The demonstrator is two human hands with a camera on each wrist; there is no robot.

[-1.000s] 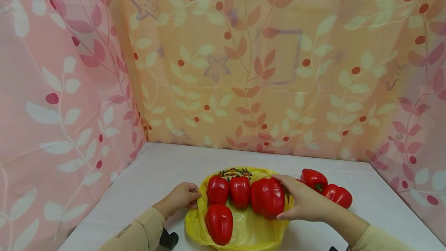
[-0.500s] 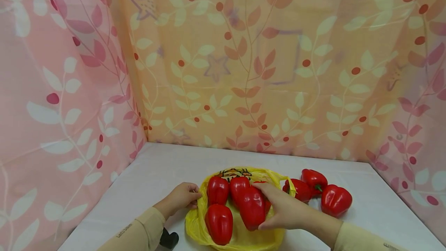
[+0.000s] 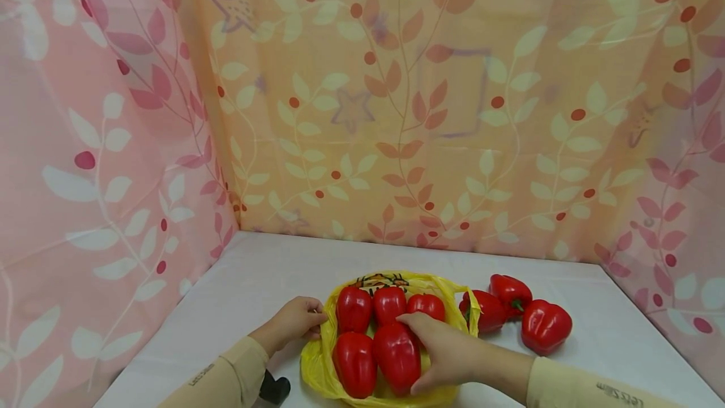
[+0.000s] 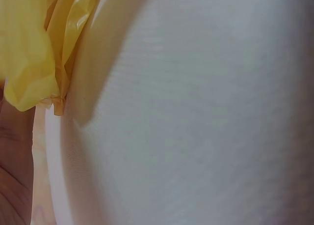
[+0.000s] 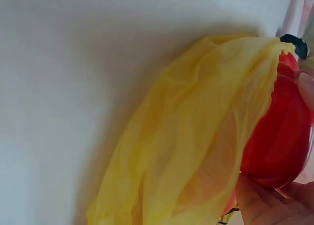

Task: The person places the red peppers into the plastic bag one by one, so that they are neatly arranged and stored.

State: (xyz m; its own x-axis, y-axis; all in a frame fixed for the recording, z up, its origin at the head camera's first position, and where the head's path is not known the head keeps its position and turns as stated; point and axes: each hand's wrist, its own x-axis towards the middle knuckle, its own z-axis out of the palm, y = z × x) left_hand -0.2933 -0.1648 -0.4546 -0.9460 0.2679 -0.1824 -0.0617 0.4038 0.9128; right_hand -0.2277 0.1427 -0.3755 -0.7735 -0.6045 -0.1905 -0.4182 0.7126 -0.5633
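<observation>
A yellow plastic bag lies spread with its mouth upward, several red bell peppers inside. Three stand in its back row: a left pepper, a middle one and a right pepper. In front sit another pepper and the bell pepper that my right hand grips from its right side. The right wrist view has thumb and fingers around this red pepper, beside the bag wall. My left hand pinches the bag's left rim; the left wrist view catches the bag's edge.
Right of the bag, three more red bell peppers lie grouped on the white table: a near pepper, a back pepper and one by the bag's rim. A black object lies beside the left sleeve. Patterned curtains surround the table.
My right hand has carried the bell pepper from the bag's right rim leftward and down into the front row. The left hand has stayed at the bag's rim.
</observation>
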